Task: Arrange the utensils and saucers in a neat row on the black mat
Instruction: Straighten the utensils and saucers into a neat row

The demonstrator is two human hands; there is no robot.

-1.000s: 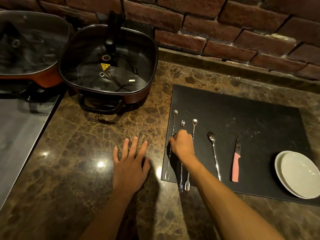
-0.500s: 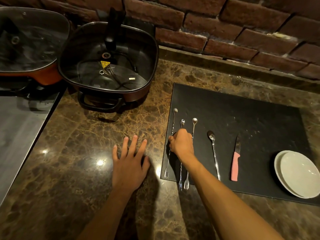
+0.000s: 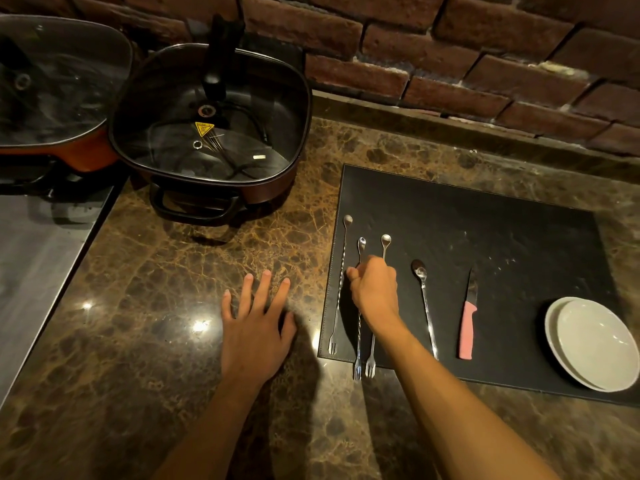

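Observation:
A black mat [image 3: 485,244] lies on the marble counter. Three long twisted bar forks lie at its left side: the left fork [image 3: 340,285], the middle fork [image 3: 359,341] and the right fork [image 3: 372,348]. The tines of the middle and right forks stick out over the mat's front edge. My right hand [image 3: 375,291] is closed over the middle and right forks. Right of them lie a long spoon [image 3: 426,306], a pink-handled knife [image 3: 467,327] and two stacked white saucers [image 3: 592,344]. My left hand [image 3: 258,327] rests flat on the counter, fingers spread.
A square electric pot with a glass lid [image 3: 211,133] stands at the back left, a second lidded pan [image 3: 52,84] beside it. A steel surface [image 3: 38,258] lies at the far left. A brick wall [image 3: 450,57] runs behind the counter [image 3: 156,289].
My right hand has stayed closed over the two forks with hardly any shift. The left hand has not moved.

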